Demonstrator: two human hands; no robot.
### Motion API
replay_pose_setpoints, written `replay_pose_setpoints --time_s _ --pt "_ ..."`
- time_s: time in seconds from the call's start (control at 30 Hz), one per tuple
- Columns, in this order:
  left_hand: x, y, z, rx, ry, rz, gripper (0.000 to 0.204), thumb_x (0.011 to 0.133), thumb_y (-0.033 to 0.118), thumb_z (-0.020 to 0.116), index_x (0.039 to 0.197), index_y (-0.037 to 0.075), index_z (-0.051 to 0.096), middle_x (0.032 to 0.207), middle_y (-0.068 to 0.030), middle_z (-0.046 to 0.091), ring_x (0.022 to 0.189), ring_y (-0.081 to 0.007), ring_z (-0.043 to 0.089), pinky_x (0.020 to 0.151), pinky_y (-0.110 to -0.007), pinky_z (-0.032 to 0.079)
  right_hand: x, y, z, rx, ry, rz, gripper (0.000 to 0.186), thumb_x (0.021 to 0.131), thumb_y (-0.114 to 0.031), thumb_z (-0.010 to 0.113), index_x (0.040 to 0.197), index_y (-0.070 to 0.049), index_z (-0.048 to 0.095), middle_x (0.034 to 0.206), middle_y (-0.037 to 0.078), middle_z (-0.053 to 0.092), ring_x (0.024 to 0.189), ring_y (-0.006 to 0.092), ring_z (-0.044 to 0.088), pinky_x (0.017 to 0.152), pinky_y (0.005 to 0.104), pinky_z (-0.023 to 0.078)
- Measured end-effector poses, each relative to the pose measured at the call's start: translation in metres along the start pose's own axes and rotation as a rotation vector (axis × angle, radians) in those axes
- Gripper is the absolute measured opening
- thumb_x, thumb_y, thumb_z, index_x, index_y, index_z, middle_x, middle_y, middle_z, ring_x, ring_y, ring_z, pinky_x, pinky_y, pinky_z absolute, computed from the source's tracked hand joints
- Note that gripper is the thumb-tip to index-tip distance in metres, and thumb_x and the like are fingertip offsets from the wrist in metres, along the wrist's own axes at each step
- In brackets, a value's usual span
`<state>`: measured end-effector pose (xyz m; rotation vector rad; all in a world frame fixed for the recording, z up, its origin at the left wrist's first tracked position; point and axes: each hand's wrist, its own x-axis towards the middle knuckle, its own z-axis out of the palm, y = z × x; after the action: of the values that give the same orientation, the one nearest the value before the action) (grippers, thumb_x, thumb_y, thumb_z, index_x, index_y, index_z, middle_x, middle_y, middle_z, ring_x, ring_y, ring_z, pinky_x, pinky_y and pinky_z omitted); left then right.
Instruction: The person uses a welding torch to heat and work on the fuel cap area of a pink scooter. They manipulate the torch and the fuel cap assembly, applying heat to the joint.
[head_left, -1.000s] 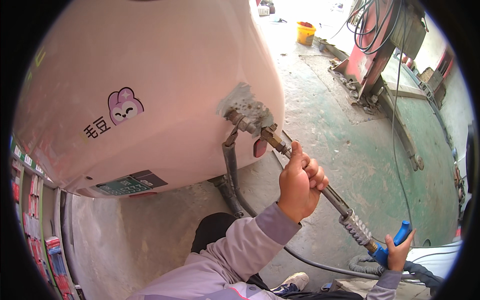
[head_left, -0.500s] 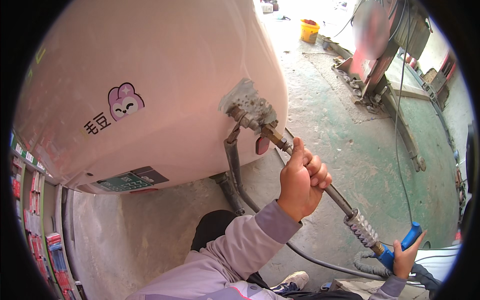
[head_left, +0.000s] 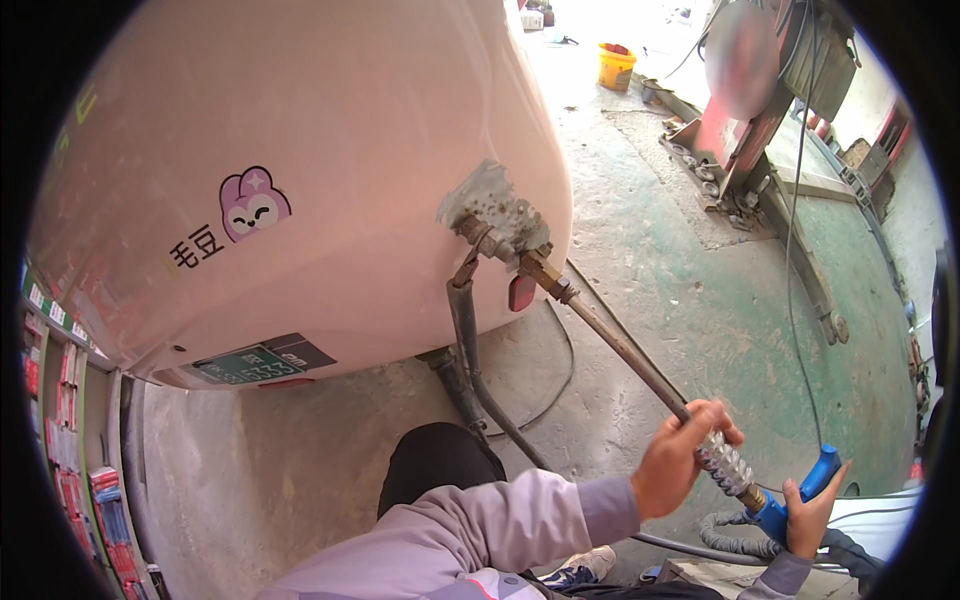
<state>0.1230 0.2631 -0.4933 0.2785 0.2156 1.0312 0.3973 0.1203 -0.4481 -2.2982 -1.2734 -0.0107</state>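
Observation:
A long metal slide-hammer rod (head_left: 625, 350) runs from brass and steel fittings (head_left: 540, 270) on a roughened grey patch (head_left: 490, 200) of the pink car's rear bumper (head_left: 370, 120). My left hand (head_left: 680, 455) is closed round the rod at the upper end of its ridged silver sliding sleeve (head_left: 730, 464). My right hand (head_left: 810, 515) grips the blue handle (head_left: 775, 520) at the lower end. A thick black cable (head_left: 462, 330) hangs from a clamp beside the patch, just left of the rod.
A red lift post (head_left: 728, 135) with hanging hoses and a low steel arm (head_left: 800, 280) stands at right. A yellow bucket (head_left: 615, 70) sits farther back on the concrete floor (head_left: 640, 230). Shelving with packages (head_left: 70, 440) lines the left side. More hoses lie below my hands.
My left hand has slid down the rod from near the fittings to the silver sleeve. My right hand stays on the blue handle; the rod's tip stays at the patch.

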Motion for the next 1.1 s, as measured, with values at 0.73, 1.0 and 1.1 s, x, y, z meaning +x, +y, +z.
replay_pose_setpoints --time_s 0.73,1.0,1.1 --pt "0.003 0.024 0.018 0.462 0.248 -0.056 0.034 0.110 0.028 0.044 0.097 0.002 0.062 0.084 -0.0070 0.062 0.086 -0.0147 0.061 0.086 -0.032 0.049 0.014 0.008 0.017 0.009 -0.050 0.067 0.111 0.078 -0.030 0.081 0.157 0.010 0.014 0.158 0.033 0.028 0.149 0.0388 0.028 0.122 0.0391 0.020" --pt "0.033 0.121 -0.021 -0.205 0.141 0.275 0.048 0.104 0.044 0.052 0.067 0.019 0.033 0.057 0.0051 0.027 0.049 -0.0112 0.025 0.050 -0.031 0.028 0.006 0.012 0.020 0.035 0.034 0.043 0.109 0.079 -0.030 0.082 0.156 0.010 0.016 0.159 0.032 0.027 0.150 0.0387 0.027 0.122 0.0393 0.020" --pt "0.039 0.130 -0.034 -0.372 -0.373 0.153 0.056 0.103 0.054 0.046 0.062 0.021 0.028 0.052 0.0062 0.019 0.045 -0.0117 0.017 0.046 -0.031 0.023 0.004 0.011 0.021 0.045 0.062 0.041 0.108 0.080 -0.030 0.082 0.156 0.010 0.016 0.159 0.032 0.026 0.150 0.0384 0.026 0.122 0.0393 0.019"
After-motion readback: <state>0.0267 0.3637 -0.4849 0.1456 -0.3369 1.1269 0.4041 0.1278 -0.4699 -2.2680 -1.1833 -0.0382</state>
